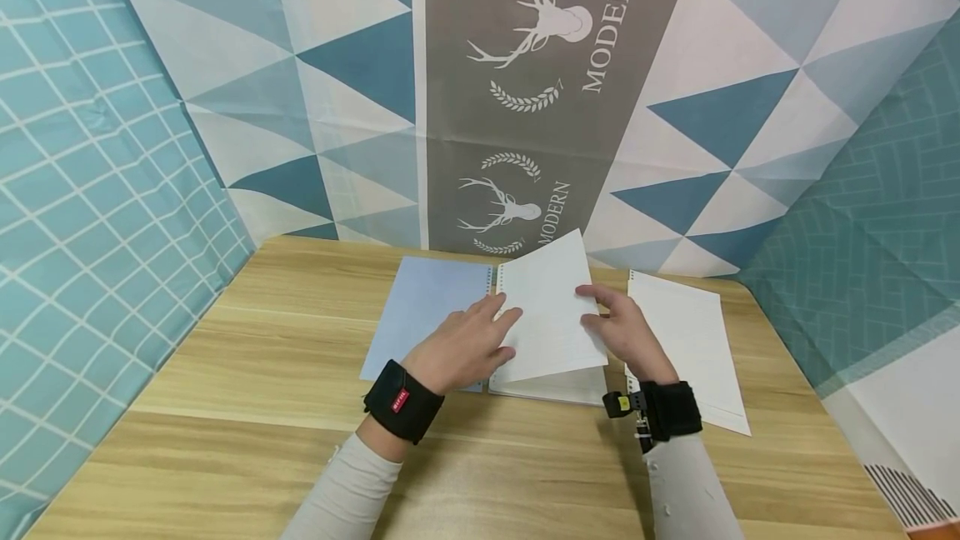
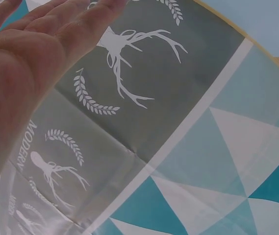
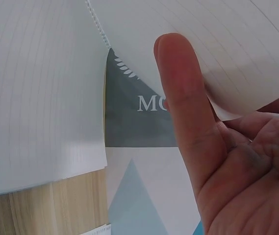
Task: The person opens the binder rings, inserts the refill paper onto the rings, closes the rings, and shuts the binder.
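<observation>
A loose-leaf notebook lies at the back of the table with its blue cover (image 1: 427, 298) opened to the left. Above its white pages (image 1: 562, 387), a lined sheet of paper (image 1: 555, 307) with a punched left edge is raised and tilted. My right hand (image 1: 628, 332) pinches that sheet by its right edge; in the right wrist view the thumb (image 3: 181, 73) lies over the bending paper (image 3: 237, 44). My left hand (image 1: 468, 344) is over the punched edge, fingers extended and spread. Whether its fingertips press the paper I cannot tell. The left wrist view shows the hand (image 2: 26, 68) without the notebook pages.
Another white sheet with punched holes (image 1: 690, 340) lies to the right, partly behind my right hand and wrist. The wooden table (image 1: 247, 373) extends in front and to the left. Patterned cloth (image 1: 352, 107) hangs behind, with blue grid cloth (image 1: 90, 148) at the left.
</observation>
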